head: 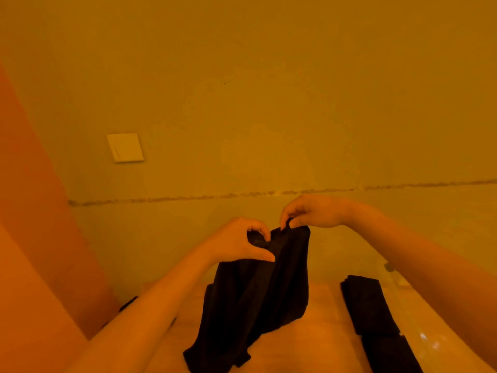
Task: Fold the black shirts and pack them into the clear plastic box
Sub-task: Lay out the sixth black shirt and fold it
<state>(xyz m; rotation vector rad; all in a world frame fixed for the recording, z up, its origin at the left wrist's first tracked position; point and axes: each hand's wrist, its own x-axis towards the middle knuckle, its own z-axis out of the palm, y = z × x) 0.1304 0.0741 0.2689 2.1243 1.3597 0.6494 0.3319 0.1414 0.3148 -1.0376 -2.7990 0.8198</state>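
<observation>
A black shirt (255, 300) hangs in the air in front of me, its lower end trailing onto the surface below. My left hand (239, 243) pinches its top edge on the left side. My right hand (312, 212) pinches the same top edge a little higher and to the right. Folded black shirts (368, 305) lie in a stack at the lower right, inside the clear plastic box (427, 340), whose glossy wall shows under my right forearm.
A plain wall fills the view ahead, with a light switch (125, 147) at the left and a horizontal seam across it. A tall orange panel (40, 224) stands close on the left. More dark cloth (129, 302) peeks out beneath my left forearm.
</observation>
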